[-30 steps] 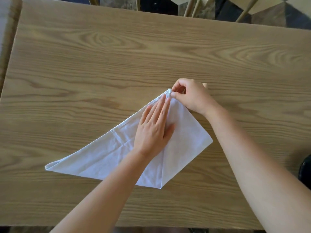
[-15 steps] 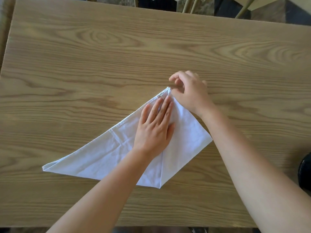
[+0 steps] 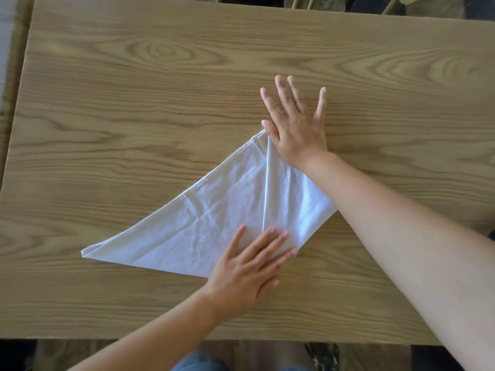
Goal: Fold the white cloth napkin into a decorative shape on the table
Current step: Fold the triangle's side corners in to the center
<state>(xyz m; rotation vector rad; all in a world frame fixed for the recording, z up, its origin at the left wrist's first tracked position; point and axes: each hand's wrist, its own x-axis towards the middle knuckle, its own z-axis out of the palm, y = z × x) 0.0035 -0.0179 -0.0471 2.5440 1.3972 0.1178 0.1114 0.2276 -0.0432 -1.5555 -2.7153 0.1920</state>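
Pinch at the apex let go — right hand [image 3: 297,127] now flat, fingers spread, heel on the white cloth napkin [image 3: 214,218] mid-frame on the wooden counter [image 3: 134,103]. Left hand [image 3: 249,266] slid down, open, pressing the lower corner — right flap apparently set, left flap next.

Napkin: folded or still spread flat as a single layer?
Folded. The white napkin lies as a triangle with its right corner turned in along a centre crease. The left hand and right hand are both open and flat.
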